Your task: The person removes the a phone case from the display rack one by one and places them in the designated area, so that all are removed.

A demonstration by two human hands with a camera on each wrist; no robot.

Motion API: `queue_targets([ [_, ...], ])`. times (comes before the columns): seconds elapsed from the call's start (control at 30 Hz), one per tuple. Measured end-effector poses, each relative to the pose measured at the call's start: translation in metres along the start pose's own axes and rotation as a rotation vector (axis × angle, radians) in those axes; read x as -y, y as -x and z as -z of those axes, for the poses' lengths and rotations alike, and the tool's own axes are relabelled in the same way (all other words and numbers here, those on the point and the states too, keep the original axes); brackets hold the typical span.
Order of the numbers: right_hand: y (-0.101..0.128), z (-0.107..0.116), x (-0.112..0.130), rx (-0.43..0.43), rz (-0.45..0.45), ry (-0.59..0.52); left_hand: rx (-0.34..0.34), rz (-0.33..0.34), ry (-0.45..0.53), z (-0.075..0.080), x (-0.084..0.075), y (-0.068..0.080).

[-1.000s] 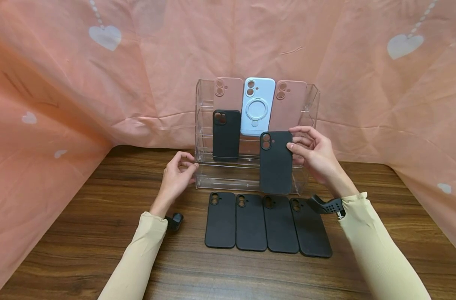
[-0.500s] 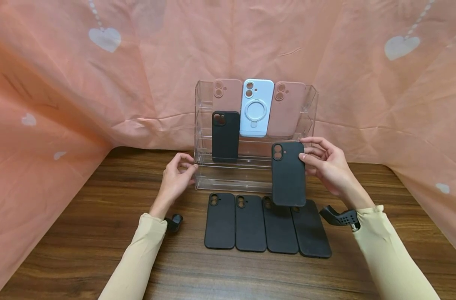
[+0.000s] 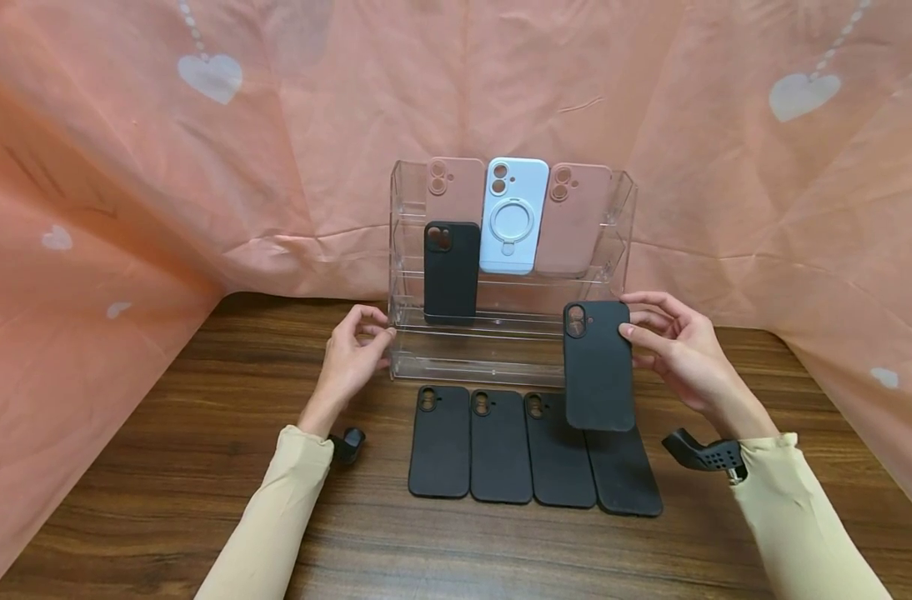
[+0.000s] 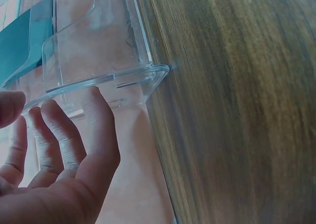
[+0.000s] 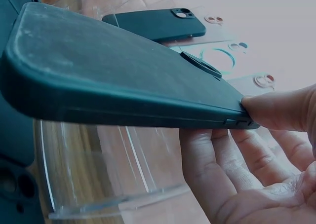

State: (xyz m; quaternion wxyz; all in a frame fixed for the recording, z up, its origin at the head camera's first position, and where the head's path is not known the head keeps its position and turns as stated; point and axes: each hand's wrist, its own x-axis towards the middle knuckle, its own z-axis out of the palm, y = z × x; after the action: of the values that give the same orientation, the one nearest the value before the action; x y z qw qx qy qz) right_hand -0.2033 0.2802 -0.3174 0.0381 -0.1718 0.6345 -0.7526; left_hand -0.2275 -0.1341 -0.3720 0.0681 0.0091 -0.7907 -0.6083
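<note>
My right hand (image 3: 684, 358) pinches a black phone case (image 3: 600, 367) by its upper right edge, thumb on the back face and fingers behind. In the right wrist view the held case (image 5: 108, 76) stretches across, with the thumb near its camera end. It hangs tilted in front of the clear acrylic display stand (image 3: 516, 368), overlapping the rightmost case of a row of black phone cases (image 3: 501, 450) on the table. My left hand (image 3: 357, 346) holds the stand's lower left edge with thumb and fingertips; in the left wrist view the fingertips (image 4: 93, 93) meet the clear side panel (image 4: 98, 46).
On the stand's top tier lean a pink case (image 3: 456, 187), a white case (image 3: 512, 217) with a ring, and another pink case (image 3: 576, 221). One black case (image 3: 452, 275) stands below at left. A peach curtain (image 3: 336, 125) hangs behind the wooden table (image 3: 201, 467).
My right hand has drawn the black phone case away from the stand, moving right and down toward me. My left hand stays at the stand's edge.
</note>
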Motion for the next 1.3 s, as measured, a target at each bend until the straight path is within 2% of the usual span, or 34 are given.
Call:
queue_targets([
  [0.23, 0.015, 0.017, -0.001, 0.032, -0.012, -0.003, 0.001, 0.001, -0.001, 0.000, 0.001, 0.001],
  [0.7, 0.038, 0.051, -0.003, 0.037, -0.047, 0.016, 0.004, 0.002, -0.001, 0.001, 0.001, -0.001],
  [1.03, 0.053, 0.070, -0.007, 0.024, -0.086, 0.071, 0.006, 0.004, 0.003, 0.000, 0.001, 0.000],
  [1.3, 0.066, 0.079, -0.013, -0.018, -0.154, 0.189, 0.008, 0.008, 0.007, 0.000, 0.000, -0.001],
])
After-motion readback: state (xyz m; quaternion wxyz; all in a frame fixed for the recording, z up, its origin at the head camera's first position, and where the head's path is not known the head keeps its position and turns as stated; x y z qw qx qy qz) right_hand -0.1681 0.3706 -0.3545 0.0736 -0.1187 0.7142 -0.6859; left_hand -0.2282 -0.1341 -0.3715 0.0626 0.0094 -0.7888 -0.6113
